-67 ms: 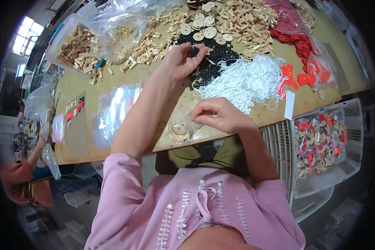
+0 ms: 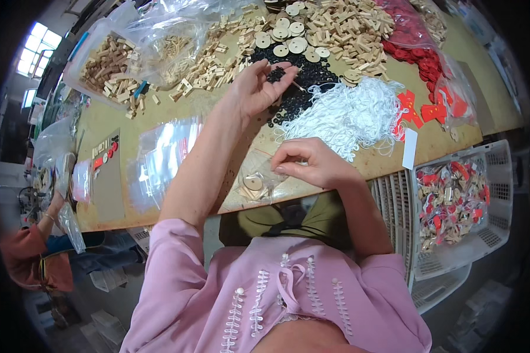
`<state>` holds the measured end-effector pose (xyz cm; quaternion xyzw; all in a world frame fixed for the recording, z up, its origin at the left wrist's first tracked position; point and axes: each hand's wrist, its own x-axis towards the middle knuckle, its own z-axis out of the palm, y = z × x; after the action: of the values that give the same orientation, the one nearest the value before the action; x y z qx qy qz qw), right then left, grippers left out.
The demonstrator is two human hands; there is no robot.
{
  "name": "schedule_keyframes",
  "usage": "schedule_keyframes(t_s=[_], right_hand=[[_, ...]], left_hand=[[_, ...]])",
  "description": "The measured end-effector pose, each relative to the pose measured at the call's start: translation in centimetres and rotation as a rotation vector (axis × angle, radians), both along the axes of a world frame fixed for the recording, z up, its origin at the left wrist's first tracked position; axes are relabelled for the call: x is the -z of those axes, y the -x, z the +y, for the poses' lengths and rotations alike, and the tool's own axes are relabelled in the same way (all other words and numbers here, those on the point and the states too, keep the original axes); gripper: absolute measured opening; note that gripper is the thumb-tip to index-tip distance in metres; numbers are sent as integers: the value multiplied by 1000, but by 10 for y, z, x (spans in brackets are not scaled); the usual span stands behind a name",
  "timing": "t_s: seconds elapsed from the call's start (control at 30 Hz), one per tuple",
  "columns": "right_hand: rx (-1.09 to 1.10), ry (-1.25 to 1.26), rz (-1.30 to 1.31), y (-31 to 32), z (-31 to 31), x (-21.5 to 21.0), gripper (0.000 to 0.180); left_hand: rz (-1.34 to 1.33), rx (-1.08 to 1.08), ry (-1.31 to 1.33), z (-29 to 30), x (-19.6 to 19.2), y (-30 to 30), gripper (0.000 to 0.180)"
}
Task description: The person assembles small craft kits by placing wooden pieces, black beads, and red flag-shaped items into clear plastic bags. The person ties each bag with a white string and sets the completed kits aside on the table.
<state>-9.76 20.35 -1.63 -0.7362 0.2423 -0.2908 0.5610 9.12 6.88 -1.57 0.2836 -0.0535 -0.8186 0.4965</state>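
My left hand (image 2: pixel 260 93), palm up with its fingers curled, cups several small black rings (image 2: pixel 275 75). It hovers over the left edge of a spread pile of black rings (image 2: pixel 321 69). Closer to me, my right hand (image 2: pixel 318 163) pinches the mouth of a clear plastic bag (image 2: pixel 264 162) between thumb and forefinger. The bag lies on the table near its front edge, with a round wooden disc (image 2: pixel 252 183) and other pale pieces inside. A tangled heap of white cords (image 2: pixel 350 115) lies just beyond my right hand.
Wooden blocks (image 2: pixel 347 29) and holed discs (image 2: pixel 297 45) are heaped at the back. Red pieces (image 2: pixel 415 59) lie at the back right. Flat clear bags (image 2: pixel 165 156) lie left. A white crate (image 2: pixel 500 194) of filled bags stands right. Another person's arm (image 2: pixel 50 215) shows far left.
My left hand has turned slightly, so the black rings in it show more plainly. The right hand and the bag stay in place.
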Motion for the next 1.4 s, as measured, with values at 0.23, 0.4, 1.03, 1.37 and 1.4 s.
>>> schedule_keyframes(t_s=[0.23,0.4,1.03,1.37,1.4], right_hand=[[13,106,18,-1,2,-3,9],[5,112,-32,0,3,-3,8],[-27,42,-72,-2,3,-1,9],[-23,71,-58,-2,3,-1,9],[-23,67,-58,-2,3,-2,9]], left_hand=[[159,108,146,30,-10,-4,52],[-192,204,184,24,-5,-10,37],[539,116,220,29,4,-8,64],[412,102,256,38,-3,1,64],[473,131,254,37,0,0,63]])
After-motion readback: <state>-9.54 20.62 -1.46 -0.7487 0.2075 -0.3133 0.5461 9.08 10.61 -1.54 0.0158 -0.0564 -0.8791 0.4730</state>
